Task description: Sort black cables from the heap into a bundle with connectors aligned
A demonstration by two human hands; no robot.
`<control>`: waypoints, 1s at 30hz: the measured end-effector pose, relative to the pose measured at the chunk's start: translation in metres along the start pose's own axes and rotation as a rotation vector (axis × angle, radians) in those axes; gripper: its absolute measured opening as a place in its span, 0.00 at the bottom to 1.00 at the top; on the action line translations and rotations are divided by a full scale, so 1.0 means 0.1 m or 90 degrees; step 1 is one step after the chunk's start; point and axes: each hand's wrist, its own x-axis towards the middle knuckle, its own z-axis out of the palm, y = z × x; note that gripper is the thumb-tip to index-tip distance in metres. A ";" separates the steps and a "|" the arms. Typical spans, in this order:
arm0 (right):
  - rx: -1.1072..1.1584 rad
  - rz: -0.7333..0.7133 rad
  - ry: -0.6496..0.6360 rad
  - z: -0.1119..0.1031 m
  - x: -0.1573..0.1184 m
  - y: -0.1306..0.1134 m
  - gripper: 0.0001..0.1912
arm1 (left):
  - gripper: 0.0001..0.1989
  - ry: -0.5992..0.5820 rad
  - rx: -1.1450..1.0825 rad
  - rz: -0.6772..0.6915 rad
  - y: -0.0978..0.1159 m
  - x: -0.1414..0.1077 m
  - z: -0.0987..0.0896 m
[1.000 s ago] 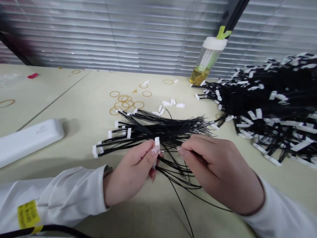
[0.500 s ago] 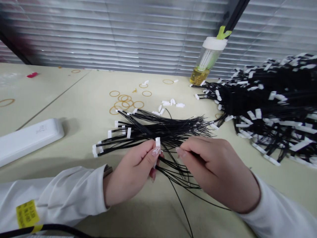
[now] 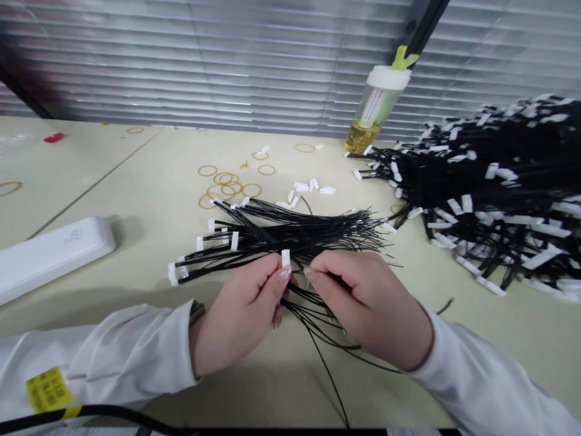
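Closest to the wearer, well this side of the flat bundle of white-ended black wires (image 3: 295,233), a thick black cable with a yellow band (image 3: 113,412) curves below a loose white fabric sleeve (image 3: 131,351). A yellow rectangular label (image 3: 49,389) is on that sleeve; its print is too blurred to read.

Just on the near side of the bundle, the left hand (image 3: 242,315) pinches a slim white plastic connector (image 3: 285,258) between thumb and fingers, its top end standing upright above the thumbnail. Thin black wires (image 3: 299,310) fan out from below that grip, one trailing far toward the near edge of the pale table (image 3: 149,224). The right hand (image 3: 370,303) is close by, in front of the bundle's right half, thumb and forefinger pressed together near the connector (whether a wire lies between them, I cannot tell).

The bundle itself has white connectors at its left end and thin, loose wire ends at its right. Left of it rests a rounded, elongated white case (image 3: 59,254). To its right spreads a large heap of black wires with white connectors (image 3: 499,169). Just beyond the bundle are small white plastic pieces (image 3: 313,184) and thin tan rubber bands (image 3: 233,183), some overlapping. Farther back, beyond its right end, a clear bottle with a white lid (image 3: 376,109) holds yellow liquid; behind everything hang grey slatted blinds (image 3: 218,66).
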 end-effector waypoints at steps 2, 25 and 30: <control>0.004 0.001 -0.007 0.00 0.00 0.01 0.11 | 0.15 -0.014 0.004 -0.001 0.01 0.00 0.00; -0.117 -0.002 0.381 -0.38 -0.04 0.18 0.05 | 0.12 0.025 -0.326 -0.126 -0.01 0.11 -0.03; -0.010 0.096 0.069 -0.57 -0.01 0.40 0.14 | 0.08 0.025 -0.489 -0.165 0.01 0.15 -0.08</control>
